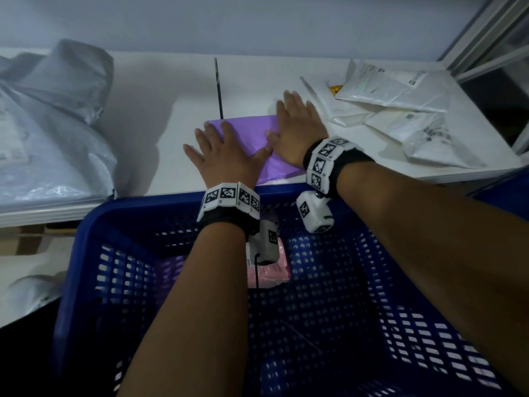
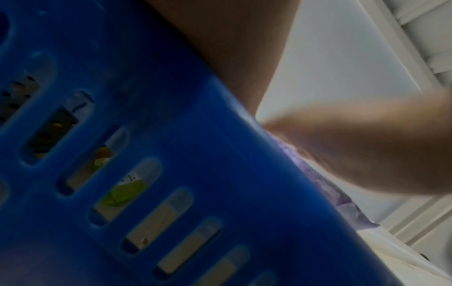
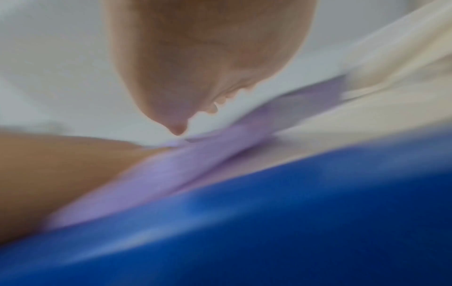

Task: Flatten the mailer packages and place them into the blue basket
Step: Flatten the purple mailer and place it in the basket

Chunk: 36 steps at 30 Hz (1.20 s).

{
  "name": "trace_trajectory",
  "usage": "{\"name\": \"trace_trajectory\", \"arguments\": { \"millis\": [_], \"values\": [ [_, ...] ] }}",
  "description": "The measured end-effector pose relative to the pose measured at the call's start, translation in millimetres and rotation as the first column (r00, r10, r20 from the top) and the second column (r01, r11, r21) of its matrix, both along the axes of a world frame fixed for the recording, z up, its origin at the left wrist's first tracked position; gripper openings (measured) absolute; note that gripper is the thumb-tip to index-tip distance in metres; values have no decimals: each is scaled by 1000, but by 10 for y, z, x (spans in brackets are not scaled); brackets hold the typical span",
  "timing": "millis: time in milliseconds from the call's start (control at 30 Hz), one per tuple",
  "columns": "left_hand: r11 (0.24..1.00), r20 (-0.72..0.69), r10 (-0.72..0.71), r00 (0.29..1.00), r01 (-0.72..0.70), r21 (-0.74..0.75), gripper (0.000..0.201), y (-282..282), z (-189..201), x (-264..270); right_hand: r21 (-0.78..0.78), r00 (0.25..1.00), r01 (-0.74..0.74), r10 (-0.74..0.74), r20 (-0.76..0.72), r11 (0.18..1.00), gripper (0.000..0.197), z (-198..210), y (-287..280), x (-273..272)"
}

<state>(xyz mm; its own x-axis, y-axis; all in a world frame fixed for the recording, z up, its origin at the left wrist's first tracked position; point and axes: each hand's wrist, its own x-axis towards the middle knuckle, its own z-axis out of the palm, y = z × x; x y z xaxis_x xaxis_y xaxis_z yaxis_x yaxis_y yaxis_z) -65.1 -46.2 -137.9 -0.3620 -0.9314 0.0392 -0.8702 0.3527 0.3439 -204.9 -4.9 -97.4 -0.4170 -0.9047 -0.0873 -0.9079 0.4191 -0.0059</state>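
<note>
A purple mailer (image 1: pixel 252 133) lies on the white table (image 1: pixel 171 90) near its front edge. My left hand (image 1: pixel 226 156) presses flat on its left part with fingers spread. My right hand (image 1: pixel 294 124) lies flat on its right part, fingers straight and pointing away. The blue basket (image 1: pixel 94 253) stands below the table edge under my forearms, with a pink mailer (image 1: pixel 272 273) inside it. In the right wrist view the purple mailer (image 3: pixel 171 174) shows under my palm above the blue basket (image 3: pixel 318 212) rim. The left wrist view shows the blue basket (image 2: pixel 171 154) wall and a strip of the purple mailer (image 2: pixel 342 197).
Several white mailers (image 1: pixel 395 110) lie piled at the right of the table. A large grey plastic bag (image 1: pixel 48 124) covers the left side. A thin dark rod (image 1: pixel 219 87) lies on the table behind the purple mailer. A metal frame (image 1: pixel 486 38) rises at far right.
</note>
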Motion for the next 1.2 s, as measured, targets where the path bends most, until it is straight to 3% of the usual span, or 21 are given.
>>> {"name": "trace_trajectory", "arguments": {
  "millis": [100, 200, 333, 500, 633, 733, 833, 900, 967, 1033, 1200],
  "values": [
    [1000, 42, 0, 999, 0, -14, 73, -22, -32, 15, -52, 962, -47, 59, 267, 998, 65, -98, -99, 477],
    [1000, 92, -17, 996, 17, -3, 70, -31, -48, 33, -65, 918, -24, 48, 393, 998, 62, -229, -47, 572],
    [1000, 38, -20, 999, 19, 19, 76, -14, -19, 11, -59, 952, -95, 108, 286, 994, 65, -275, 121, 265],
    [998, 15, -44, 999, 43, 45, 114, -41, -57, 35, -13, 989, -21, 22, 148, 1000, 66, -338, 293, -67],
    [996, 36, -70, 997, 67, 63, 121, -47, -36, 27, 48, 997, -52, 50, 51, 997, 66, -326, 390, -231],
    [991, 95, -81, 992, 70, 115, 125, -39, 8, 35, 90, 998, -23, 18, 58, 996, 67, -286, 531, -370],
    [991, 244, -134, 961, 128, 38, 107, 79, 195, -91, 78, 995, 16, -24, 97, 997, 66, -327, 630, -397],
    [945, 249, -305, 919, 325, -43, 81, 241, 294, -305, 55, 995, 7, -12, 95, 998, 66, -344, 623, -405],
    [870, 206, -488, 848, 492, 34, 65, 396, 310, -477, 56, 997, -4, -1, 83, 998, 64, -339, 628, -423],
    [852, 217, -523, 824, 515, 97, 58, 460, 231, -528, 57, 996, -2, -3, 90, 998, 61, -332, 646, -441],
    [873, 208, -485, 849, 485, 54, 58, 363, 176, -444, -44, 991, 26, -20, 129, 999, 59, -355, 636, -437]
  ]
}}
